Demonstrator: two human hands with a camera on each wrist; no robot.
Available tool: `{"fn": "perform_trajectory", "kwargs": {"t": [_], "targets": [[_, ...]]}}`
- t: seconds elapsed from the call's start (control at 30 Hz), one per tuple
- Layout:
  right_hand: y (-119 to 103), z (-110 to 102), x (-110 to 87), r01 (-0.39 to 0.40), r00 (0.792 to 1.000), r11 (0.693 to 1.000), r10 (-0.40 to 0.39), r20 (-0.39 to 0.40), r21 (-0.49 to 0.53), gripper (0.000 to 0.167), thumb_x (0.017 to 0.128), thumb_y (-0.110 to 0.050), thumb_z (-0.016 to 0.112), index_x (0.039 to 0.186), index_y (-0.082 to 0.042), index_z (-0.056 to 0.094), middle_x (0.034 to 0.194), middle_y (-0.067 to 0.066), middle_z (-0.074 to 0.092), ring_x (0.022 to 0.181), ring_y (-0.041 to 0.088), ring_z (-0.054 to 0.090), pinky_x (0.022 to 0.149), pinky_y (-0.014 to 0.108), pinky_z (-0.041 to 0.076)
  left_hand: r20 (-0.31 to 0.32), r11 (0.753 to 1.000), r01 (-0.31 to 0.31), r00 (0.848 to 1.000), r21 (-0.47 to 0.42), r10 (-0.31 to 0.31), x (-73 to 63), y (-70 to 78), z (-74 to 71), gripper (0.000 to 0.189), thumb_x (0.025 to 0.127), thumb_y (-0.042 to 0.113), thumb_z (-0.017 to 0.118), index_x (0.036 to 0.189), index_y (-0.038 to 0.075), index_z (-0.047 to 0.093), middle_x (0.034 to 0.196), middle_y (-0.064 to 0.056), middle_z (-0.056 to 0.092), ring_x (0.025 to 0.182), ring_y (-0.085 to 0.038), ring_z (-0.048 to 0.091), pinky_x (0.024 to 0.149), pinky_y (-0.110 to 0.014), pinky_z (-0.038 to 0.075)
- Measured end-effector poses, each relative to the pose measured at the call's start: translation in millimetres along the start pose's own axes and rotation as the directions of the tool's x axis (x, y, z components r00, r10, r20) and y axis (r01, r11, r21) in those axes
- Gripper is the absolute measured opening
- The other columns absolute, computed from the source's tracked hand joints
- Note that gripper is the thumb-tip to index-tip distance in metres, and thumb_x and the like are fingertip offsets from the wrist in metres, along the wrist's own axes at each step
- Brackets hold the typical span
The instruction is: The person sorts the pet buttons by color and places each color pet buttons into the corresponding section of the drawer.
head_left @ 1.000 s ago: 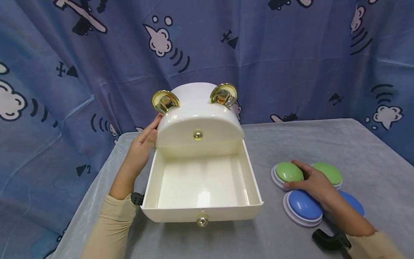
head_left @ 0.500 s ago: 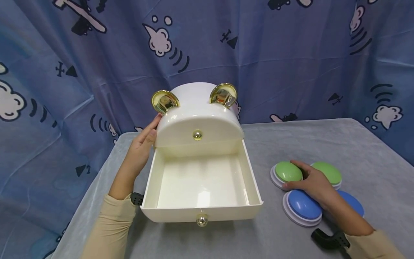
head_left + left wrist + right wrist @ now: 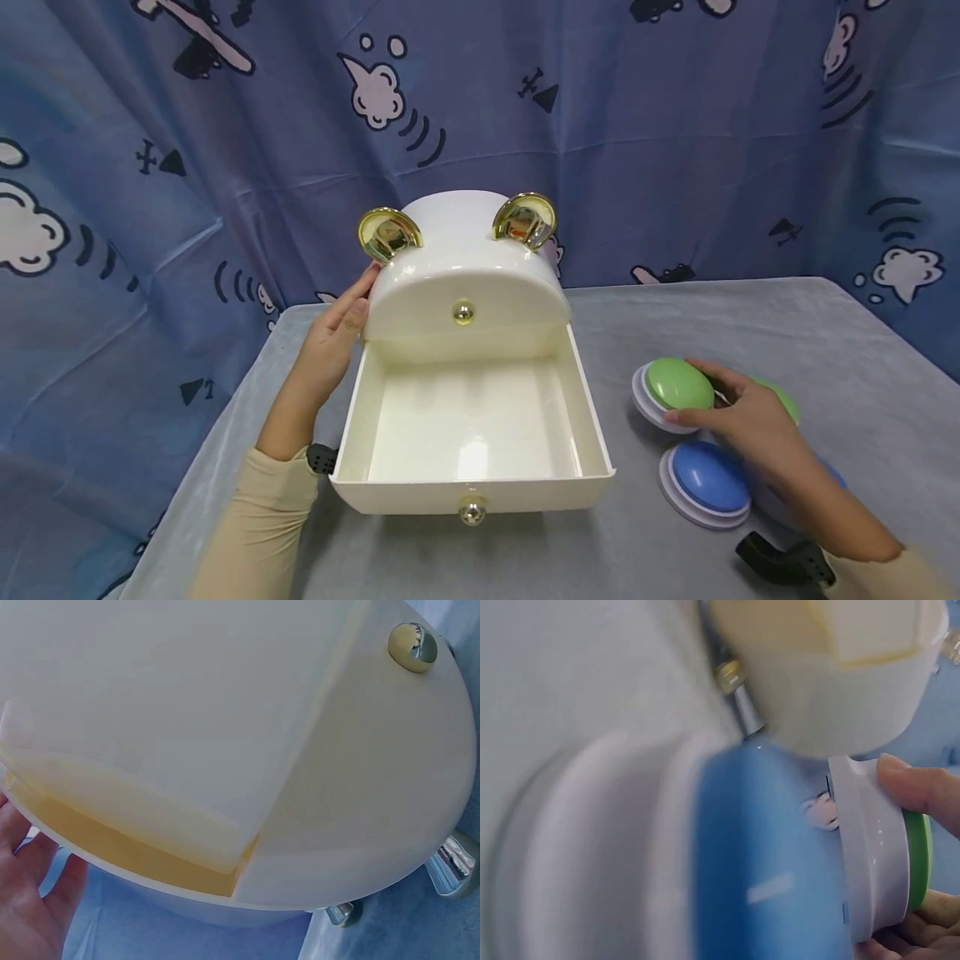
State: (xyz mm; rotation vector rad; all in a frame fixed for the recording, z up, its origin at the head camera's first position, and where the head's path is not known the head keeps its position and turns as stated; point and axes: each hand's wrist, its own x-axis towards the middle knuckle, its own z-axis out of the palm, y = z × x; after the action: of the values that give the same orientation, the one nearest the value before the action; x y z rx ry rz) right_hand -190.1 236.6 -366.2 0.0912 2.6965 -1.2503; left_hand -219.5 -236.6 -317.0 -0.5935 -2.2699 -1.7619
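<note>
My right hand (image 3: 750, 421) grips a push button (image 3: 678, 385) with a green dome and a white base, held tilted just off the table. In the right wrist view, the thumb lies on the white base of the green push button (image 3: 877, 847), with other fingers beneath it. My left hand (image 3: 326, 354) rests its fingers against the left side of a glossy white cabinet (image 3: 465, 242) with gold ear shapes. The cabinet's lower drawer (image 3: 472, 498) is pulled out, with nothing inside. The left wrist view shows the cabinet's front close up, the left fingers (image 3: 37, 885) at its edge.
A blue push button (image 3: 711, 477) sits in front of the right hand. Behind that hand, a second green one (image 3: 783, 402) and another blue one are mostly hidden. The grey-covered table (image 3: 630, 542) ends at a blue patterned curtain (image 3: 465, 100).
My right hand has raised the green push button slightly off the table and tilted it. My left hand stays against the cabinet, and the drawer remains out.
</note>
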Motion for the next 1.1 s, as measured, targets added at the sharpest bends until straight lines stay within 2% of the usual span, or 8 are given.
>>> {"fn": "perform_trajectory", "kwargs": {"t": [0.27,0.43,0.5,0.63,0.7,0.73,0.87,1.1], "targets": [[-52,-16,-4.6,0.069,0.996,0.997,-0.070,0.049,0.031,0.101,0.084,-0.042,0.080,0.160,-0.014,0.019,0.164,0.024,0.017,0.144,0.055,0.024,0.109,0.070,0.033,-0.014,1.000,0.005,1.000,0.004,-0.005,-1.4,-1.2,-2.7,0.051,0.109,0.028,0.035,0.155,0.006,0.032,0.166,-0.003,0.024,0.155,-0.018,0.017,0.128,-0.043,0.013],[-81,-25,-9.3,0.104,0.991,0.993,-0.108,0.079,0.046,0.101,0.082,-0.038,0.082,0.160,-0.017,0.021,0.166,0.018,0.018,0.147,0.051,0.023,0.110,0.069,0.032,-0.015,1.000,0.005,1.000,-0.004,-0.005,-1.1,-1.2,-1.5,0.051,0.109,0.028,0.036,0.155,0.005,0.033,0.166,-0.003,0.025,0.155,-0.018,0.019,0.128,-0.041,0.014],[-92,-28,-11.8,0.122,0.988,0.992,-0.124,0.090,0.030,0.100,0.081,-0.038,0.082,0.160,-0.020,0.023,0.166,0.014,0.021,0.147,0.047,0.026,0.110,0.061,0.039,-0.012,1.000,0.007,1.000,-0.002,-0.007,-0.2,-1.5,-1.0,0.051,0.109,0.028,0.036,0.155,0.005,0.033,0.165,-0.002,0.025,0.154,-0.017,0.020,0.128,-0.041,0.014],[-115,-30,-16.0,0.166,0.981,0.986,-0.166,0.102,0.006,0.099,0.079,-0.039,0.084,0.159,-0.025,0.027,0.166,0.004,0.023,0.147,0.041,0.032,0.109,0.056,0.044,-0.007,1.000,0.012,1.000,0.004,-0.012,1.1,-2.2,-0.6,0.051,0.109,0.030,0.036,0.155,0.007,0.033,0.165,-0.001,0.026,0.154,-0.016,0.020,0.128,-0.039,0.015],[-127,-29,-18.6,0.182,0.978,0.983,-0.181,0.103,-0.004,0.100,0.077,-0.040,0.085,0.158,-0.027,0.029,0.165,0.005,0.026,0.145,0.041,0.035,0.107,0.056,0.046,-0.008,1.000,0.015,1.000,0.007,-0.014,1.4,-2.3,-0.2,0.051,0.109,0.030,0.036,0.155,0.008,0.033,0.165,0.000,0.026,0.154,-0.015,0.020,0.128,-0.039,0.015],[-133,-28,-20.1,0.187,0.977,0.982,-0.186,0.107,-0.002,0.101,0.076,-0.040,0.086,0.158,-0.027,0.029,0.165,0.006,0.028,0.145,0.042,0.036,0.107,0.061,0.044,-0.009,1.000,0.015,1.000,0.009,-0.015,1.3,-2.3,-0.2,0.051,0.109,0.030,0.036,0.155,0.008,0.033,0.165,0.001,0.026,0.154,-0.015,0.020,0.128,-0.039,0.015],[-154,-23,-28.7,0.221,0.967,0.975,-0.217,0.132,-0.014,0.098,0.072,-0.041,0.089,0.154,-0.026,0.038,0.157,0.012,0.039,0.140,0.041,0.044,0.101,0.052,0.052,-0.005,1.000,0.015,1.000,0.009,-0.015,0.5,-2.5,-0.5,0.051,0.109,0.030,0.036,0.155,0.009,0.033,0.165,0.001,0.026,0.154,-0.015,0.020,0.128,-0.039,0.015],[-185,-2,-39.9,0.267,0.927,0.959,-0.283,0.246,0.097,0.090,0.070,-0.033,0.091,0.148,-0.025,0.046,0.149,0.004,0.049,0.134,0.028,0.051,0.100,0.039,0.053,-0.006,1.000,0.010,1.000,0.012,-0.010,0.5,-3.0,-0.6,0.051,0.109,0.029,0.036,0.155,0.008,0.033,0.165,0.000,0.026,0.154,-0.015,0.020,0.128,-0.039,0.015]]}}
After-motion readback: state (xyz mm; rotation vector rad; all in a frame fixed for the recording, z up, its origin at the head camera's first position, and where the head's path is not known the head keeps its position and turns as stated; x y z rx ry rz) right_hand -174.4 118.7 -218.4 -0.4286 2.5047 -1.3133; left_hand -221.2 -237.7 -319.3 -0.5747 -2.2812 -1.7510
